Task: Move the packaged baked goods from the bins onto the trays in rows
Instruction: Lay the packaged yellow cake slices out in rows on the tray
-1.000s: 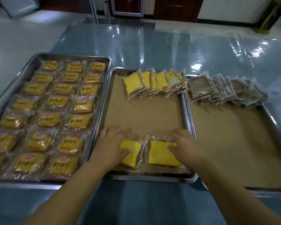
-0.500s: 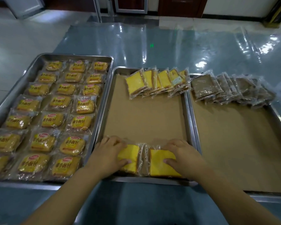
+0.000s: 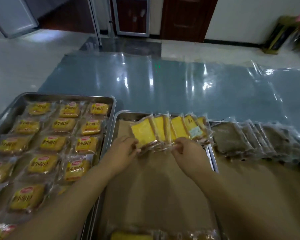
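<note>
Paper-lined middle tray (image 3: 163, 187), left hand (image 3: 123, 149) and right hand (image 3: 187, 149) pinching yellow cake packets (image 3: 164, 130)

**Three trays on a film-covered table**

The table (image 3: 163, 87) has a blue-grey top under a sheet of clear, wrinkled film (image 3: 260, 80) that catches the light. Three metal trays stand on it side by side along the near edge. The left tray (image 3: 111, 108) reaches farther back than the other two. The middle tray (image 3: 119, 116) sits just beside it, their rims nearly touching, and is lined with brown paper (image 3: 154, 179). The right tray (image 3: 212, 161) lies against the middle one and has the same paper lining. The far half of the table shows only film.
</note>
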{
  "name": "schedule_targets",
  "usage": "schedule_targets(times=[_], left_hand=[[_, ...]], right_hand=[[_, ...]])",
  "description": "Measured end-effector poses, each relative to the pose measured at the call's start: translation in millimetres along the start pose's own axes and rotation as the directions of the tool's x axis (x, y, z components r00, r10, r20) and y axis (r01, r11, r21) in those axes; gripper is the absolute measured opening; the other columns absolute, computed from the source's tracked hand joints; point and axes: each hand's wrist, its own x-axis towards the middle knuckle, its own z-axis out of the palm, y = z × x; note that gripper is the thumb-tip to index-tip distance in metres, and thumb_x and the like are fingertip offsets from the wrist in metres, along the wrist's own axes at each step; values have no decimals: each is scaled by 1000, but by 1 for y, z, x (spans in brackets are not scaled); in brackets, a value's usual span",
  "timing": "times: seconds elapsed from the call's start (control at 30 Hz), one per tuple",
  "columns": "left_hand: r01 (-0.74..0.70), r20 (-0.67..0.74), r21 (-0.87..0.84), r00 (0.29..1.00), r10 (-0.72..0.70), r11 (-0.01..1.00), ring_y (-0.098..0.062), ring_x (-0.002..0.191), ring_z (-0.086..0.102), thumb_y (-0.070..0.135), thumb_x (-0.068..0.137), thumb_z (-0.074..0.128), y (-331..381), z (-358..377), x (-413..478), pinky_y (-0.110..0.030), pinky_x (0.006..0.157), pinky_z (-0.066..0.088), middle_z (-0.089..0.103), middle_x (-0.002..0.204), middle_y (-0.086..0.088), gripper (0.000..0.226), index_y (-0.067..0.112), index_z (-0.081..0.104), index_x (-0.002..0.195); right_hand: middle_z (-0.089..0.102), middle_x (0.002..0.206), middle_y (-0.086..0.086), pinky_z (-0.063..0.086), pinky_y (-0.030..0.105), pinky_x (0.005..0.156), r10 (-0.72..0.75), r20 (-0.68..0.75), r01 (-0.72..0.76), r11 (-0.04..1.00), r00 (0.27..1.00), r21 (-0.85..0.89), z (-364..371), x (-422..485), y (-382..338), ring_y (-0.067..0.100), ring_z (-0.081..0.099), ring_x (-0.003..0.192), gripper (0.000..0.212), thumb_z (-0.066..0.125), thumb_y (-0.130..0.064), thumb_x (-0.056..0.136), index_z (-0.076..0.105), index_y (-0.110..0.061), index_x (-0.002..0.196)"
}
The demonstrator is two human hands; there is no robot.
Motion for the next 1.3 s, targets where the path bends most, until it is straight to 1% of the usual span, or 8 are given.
schedule_targets(times=[0.3, 0.5, 0.6, 0.73, 1.0, 1.13, 1.2, 1.3], left_hand=[[176, 127, -54, 978, -168, 983, -27, 141, 13, 33, 88, 59, -14, 8, 89, -45, 113, 19, 27, 152, -7, 73, 18, 20, 147], [174, 130, -60, 978, -165, 983, -25, 130, 33, 33, 76, 73, -17, 7, 90, -39, 107, 29, 48, 137, -3, 68, 26, 43, 136], [216, 69, -179, 976, -206, 960, -16, 109, 50, 32, 67, 80, -14, 7, 68, -33, 90, 45, 59, 114, 6, 56, 31, 56, 117], [273, -47, -342, 951, -307, 899, -5, 81, 53, 30, 64, 83, -8, 9, 23, -21, 63, 38, 53, 89, 14, 47, 28, 47, 93], [366, -113, -480, 875, -470, 797, -5, 74, 52, 26, 65, 84, 6, 24, -72, -16, 56, 34, 51, 86, 9, 62, 19, 39, 108], [386, -76, -418, 887, -455, 822, -15, 89, 59, 29, 67, 83, 11, 30, -106, -24, 70, 43, 56, 101, 6, 70, 22, 39, 121], [382, -91, -306, 900, -426, 872, -20, 100, 56, 31, 69, 81, 14, 32, -117, -26, 78, 42, 57, 113, -1, 71, 18, 41, 126], [320, -167, -53, 931, -324, 946, -25, 108, 47, 30, 73, 77, 20, 34, -130, -34, 84, 41, 44, 124, -11, 61, 12, 46, 123]], right_hand=[[59, 93, 5, 38, 28, 61, 212, 51, -202, 967, 976, -153, 25, 72, -10, 20, 51, 77, 36, 53, -45, 90, 54, -12, 103], [58, 92, 7, 43, 29, 63, 173, 71, -165, 980, 982, -113, 30, 69, -7, 22, 57, 79, 16, 54, -32, 92, 53, -17, 94], [57, 80, 3, 37, 26, 55, 125, 18, -125, 992, 992, -22, 29, 58, -7, 18, 55, 71, 13, 53, -24, 93, 46, -21, 83], [54, 72, -6, 35, 24, 51, 119, -94, -93, 965, 988, 244, 22, 32, -4, 8, 52, 65, 20, 49, -21, 95, 41, -28, 77], [53, 86, -18, 36, 11, 60, 30, -268, 88, 905, 963, 416, -5, -42, 31, -8, 51, 77, 24, 43, -2, 94, 53, -24, 97], [56, 76, -6, 37, 5, 58, 36, -119, 17, 909, 992, 417, -16, -72, 49, -3, 54, 70, 24, 45, 9, 90, 61, -9, 92], [61, 78, 3, 44, 20, 65, 36, 61, -55, 941, 997, 335, -19, -85, 57, 6, 57, 73, 25, 46, 1, 92, 61, -19, 89], [64, 99, 8, 45, 32, 75, 25, 194, -21, 1000, 981, -23, -16, -95, 65, 24, 57, 87, 23, 48, -11, 93, 64, -24, 104]])
